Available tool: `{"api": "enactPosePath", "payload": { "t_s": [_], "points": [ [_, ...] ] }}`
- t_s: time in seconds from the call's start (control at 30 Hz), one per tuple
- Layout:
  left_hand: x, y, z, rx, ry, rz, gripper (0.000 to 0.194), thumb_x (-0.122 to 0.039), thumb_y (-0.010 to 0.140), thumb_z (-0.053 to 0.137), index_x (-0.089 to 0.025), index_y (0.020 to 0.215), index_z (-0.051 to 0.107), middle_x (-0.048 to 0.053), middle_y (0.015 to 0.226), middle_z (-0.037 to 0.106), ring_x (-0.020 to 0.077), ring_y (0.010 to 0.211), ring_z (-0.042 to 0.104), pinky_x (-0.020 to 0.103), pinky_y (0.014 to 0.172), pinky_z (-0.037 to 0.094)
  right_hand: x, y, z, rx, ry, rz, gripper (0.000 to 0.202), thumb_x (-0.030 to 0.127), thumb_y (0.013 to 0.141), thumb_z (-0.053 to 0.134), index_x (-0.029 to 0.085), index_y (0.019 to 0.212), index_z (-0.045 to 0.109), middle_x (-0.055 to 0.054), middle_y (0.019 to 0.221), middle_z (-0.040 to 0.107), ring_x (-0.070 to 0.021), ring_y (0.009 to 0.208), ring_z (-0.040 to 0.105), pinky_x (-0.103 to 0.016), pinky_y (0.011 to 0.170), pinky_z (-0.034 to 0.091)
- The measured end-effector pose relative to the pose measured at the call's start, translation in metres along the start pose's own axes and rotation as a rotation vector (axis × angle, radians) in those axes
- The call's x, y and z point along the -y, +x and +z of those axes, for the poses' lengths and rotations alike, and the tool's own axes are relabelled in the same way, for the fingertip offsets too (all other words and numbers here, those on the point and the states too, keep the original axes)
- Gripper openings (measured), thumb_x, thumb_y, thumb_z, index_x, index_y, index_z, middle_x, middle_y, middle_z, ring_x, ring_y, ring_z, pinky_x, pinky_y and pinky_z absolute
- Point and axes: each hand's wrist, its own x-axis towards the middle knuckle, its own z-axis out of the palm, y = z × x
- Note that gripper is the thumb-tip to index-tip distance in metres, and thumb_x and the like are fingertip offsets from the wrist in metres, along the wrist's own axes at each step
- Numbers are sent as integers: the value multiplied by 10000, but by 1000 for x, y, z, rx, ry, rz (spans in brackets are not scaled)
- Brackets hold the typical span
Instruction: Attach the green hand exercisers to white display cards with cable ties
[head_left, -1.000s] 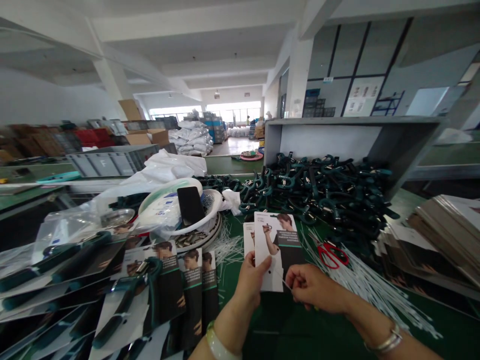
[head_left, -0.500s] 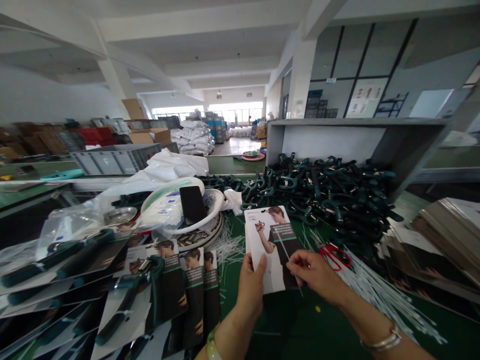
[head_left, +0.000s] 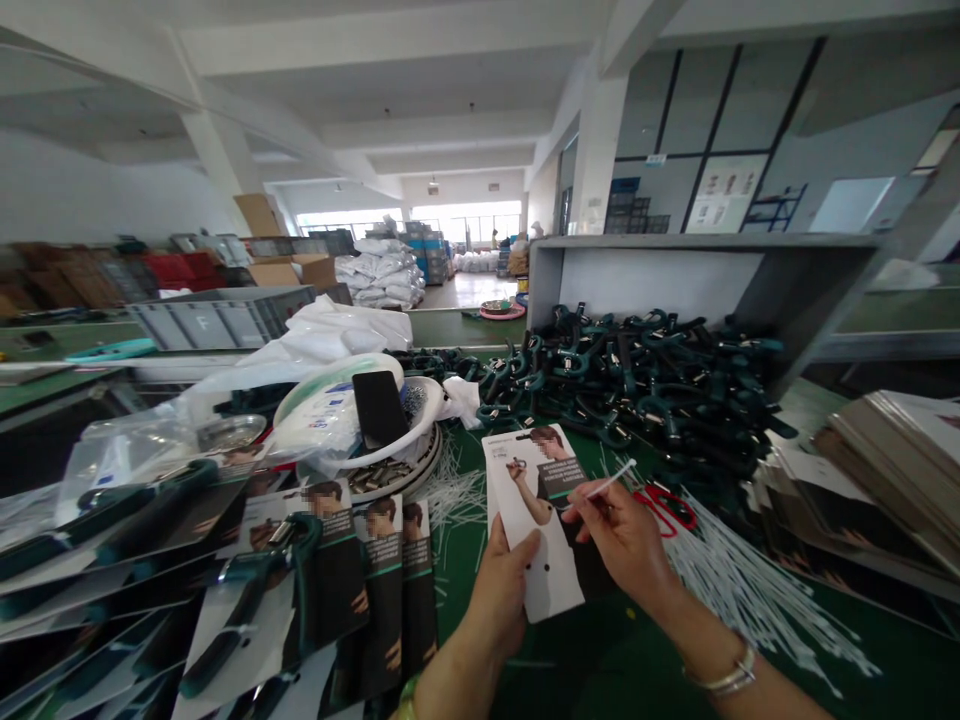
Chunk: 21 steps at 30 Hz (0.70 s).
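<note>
My left hand (head_left: 504,580) grips the lower left of a printed card (head_left: 525,500), its thumb on the card's front. The card shows a person's picture and a dark text panel, and two small dark holes show near the thumb. Over the card's right side, my right hand (head_left: 619,530) pinches a thin white cable tie (head_left: 611,478), its head end pointing up and right. Right of that hand lie red-handled scissors (head_left: 667,510) and a spread of white cable ties (head_left: 750,590).
Dark green hand grips (head_left: 622,380) are heaped behind, by a grey bin (head_left: 817,300). Cards with grips attached (head_left: 262,590) pile up at left. A phone (head_left: 380,408) rests on a white basket (head_left: 424,430). Stacked cards (head_left: 892,470) stand at right.
The cable tie has swung from pointing down across the card to pointing up and right. My right hand has turned, and the card has tilted and moved slightly down.
</note>
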Motion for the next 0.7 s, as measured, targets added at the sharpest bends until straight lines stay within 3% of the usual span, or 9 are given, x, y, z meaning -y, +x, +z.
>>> {"api": "enactPosePath", "payload": {
  "t_s": [0.27,0.43,0.53,0.7],
  "points": [
    [-1,-4,3,-11,-46,-40,687,-269,652,698,-249,1274,407,41,893,682,177,695,627,290,667,480,-6,-5,-1,59,-53,-104,170,398,875,475,231,864,502,-57,834,607,-169,682,613,-265,516,516],
    [-4,-12,10,5,-73,-89,770,-291,618,735,-270,1304,384,41,891,685,188,681,638,298,657,481,-10,-2,-4,53,-320,-369,101,255,865,480,227,844,574,-73,893,612,-203,842,591,-343,718,503],
    [-4,-13,10,-4,-49,-88,772,-243,589,740,-250,1290,416,41,856,689,197,674,643,301,655,479,-8,1,-7,115,-485,-478,140,202,846,488,213,837,627,-79,877,614,-207,839,572,-360,723,481],
    [-6,-8,1,-24,-26,-27,740,-202,575,736,-212,1259,452,54,909,695,196,731,643,299,705,479,-6,-6,-22,281,-532,-461,246,215,827,498,254,1016,651,-86,1040,611,-237,975,551,-406,812,467]
  ]
}}
